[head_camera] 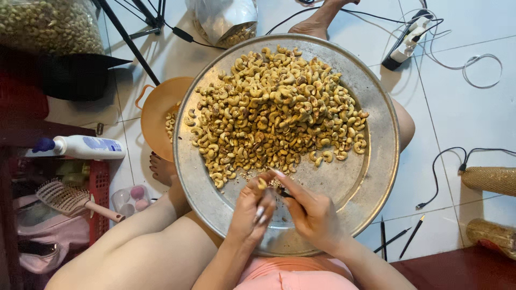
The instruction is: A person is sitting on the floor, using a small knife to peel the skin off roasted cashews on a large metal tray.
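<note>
Pinched fingertips of the left hand [251,210] grip one cashew [262,183], small, light, hard and curved, best held by its ends. Beside it, the right hand [312,215] is closed around a thin dark tool [285,194]. Beyond both, rough, speckled nuts heap on a dull metal tray [371,182].

— White tiled floor [462,113]?
— Yes. Upper right: power strip [409,38] with tangled cables. Lower right: two pencils [402,239]. Left: orange bowl [156,115], white squeeze bottle [80,146], hairbrush [70,200].
— And top centre?
— Foil bag [226,19], tripod legs [134,24].
</note>
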